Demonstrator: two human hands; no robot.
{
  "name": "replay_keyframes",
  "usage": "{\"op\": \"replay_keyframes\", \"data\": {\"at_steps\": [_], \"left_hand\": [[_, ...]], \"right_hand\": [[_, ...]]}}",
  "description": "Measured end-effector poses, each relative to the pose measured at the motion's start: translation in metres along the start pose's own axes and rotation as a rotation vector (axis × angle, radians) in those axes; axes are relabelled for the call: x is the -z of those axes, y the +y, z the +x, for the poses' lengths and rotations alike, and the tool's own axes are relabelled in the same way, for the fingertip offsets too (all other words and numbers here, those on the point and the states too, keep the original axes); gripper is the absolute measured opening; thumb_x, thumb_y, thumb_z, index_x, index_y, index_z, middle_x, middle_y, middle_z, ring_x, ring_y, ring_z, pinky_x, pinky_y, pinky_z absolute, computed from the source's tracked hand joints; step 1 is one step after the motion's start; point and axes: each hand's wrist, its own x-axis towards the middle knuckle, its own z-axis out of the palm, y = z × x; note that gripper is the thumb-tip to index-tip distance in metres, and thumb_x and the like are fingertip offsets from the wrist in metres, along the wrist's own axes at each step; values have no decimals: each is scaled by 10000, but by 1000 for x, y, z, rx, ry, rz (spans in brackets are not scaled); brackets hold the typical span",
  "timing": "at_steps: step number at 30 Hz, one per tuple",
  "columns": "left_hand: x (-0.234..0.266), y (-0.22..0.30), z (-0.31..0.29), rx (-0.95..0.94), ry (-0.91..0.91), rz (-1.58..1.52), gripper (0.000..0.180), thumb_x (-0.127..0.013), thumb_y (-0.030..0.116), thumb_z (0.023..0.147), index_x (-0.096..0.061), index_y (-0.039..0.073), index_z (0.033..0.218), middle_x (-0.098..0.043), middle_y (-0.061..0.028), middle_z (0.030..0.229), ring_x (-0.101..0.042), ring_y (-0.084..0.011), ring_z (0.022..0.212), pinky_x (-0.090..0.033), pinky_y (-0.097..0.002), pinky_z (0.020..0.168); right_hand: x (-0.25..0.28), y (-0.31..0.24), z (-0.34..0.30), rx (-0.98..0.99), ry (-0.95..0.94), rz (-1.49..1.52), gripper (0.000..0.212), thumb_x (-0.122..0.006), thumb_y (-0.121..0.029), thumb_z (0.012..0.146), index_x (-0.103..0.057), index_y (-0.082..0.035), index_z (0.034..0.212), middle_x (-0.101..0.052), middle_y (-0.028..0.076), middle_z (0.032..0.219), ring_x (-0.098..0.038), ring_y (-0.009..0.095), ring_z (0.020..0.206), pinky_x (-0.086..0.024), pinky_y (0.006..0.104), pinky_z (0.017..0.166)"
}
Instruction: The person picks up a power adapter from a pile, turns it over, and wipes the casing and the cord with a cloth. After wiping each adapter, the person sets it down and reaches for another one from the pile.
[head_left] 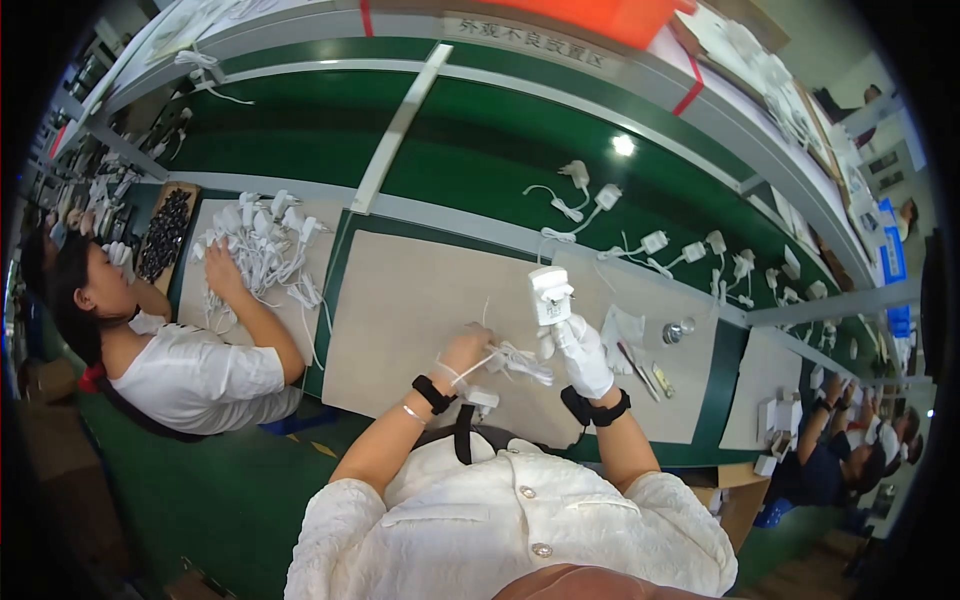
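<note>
A white plug-in power adapter stands raised in my right hand, which wears a white glove and has its fingers closed round the adapter's lower part. To the left, my bare left hand is closed on a white cable. A bundled white cable lies between my two hands, over the beige work mat. Close below my left wrist is another white adapter, at the mat's near edge. Whether the cable in my left hand belongs to either adapter, I cannot tell.
Right of my hands lie a red-handled tool, a small yellowish piece and a clear glass-like object. Adapters with cables rest along the green belt beyond. At left, a co-worker's hand touches a white adapter pile.
</note>
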Motion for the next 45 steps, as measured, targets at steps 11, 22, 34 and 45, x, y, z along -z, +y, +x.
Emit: {"op": "replay_keyframes", "data": {"at_steps": [11,22,34,45], "left_hand": [[63,27,-15,316,440,-170,366,-574,53,824,-572,44,1191,-590,-169,1132,-572,-298,1062,-455,-361,886],[100,139,38,271,143,-1290,497,-597,24,847,-421,84,1308,-598,-118,1054,-610,-212,905,-508,-326,803],[124,135,-2,620,-222,-1372,383,-613,76,834,-492,59,1197,-613,-92,899,-596,-141,627,-440,-222,514],[127,155,-14,523,-419,-1198,367,-643,67,835,-512,77,1177,-622,-37,939,-582,-76,602,-332,-171,423]], "right_hand": [[3,26,32,35,-135,92,232,-472,-231,987,-580,-28,1010,-605,16,832,-545,80,697,-453,239,664],[-36,-4,-14,-12,-76,-192,156,-514,-166,952,-610,-47,983,-621,48,837,-571,139,696,-474,273,677],[169,44,-42,150,864,-1678,384,-647,-287,811,-592,-44,1103,-601,170,1113,-547,355,1019,-432,445,902],[170,85,-39,-42,759,-1463,521,-655,-241,821,-499,-60,1284,-477,176,1345,-543,356,1086,-471,433,889]]}}
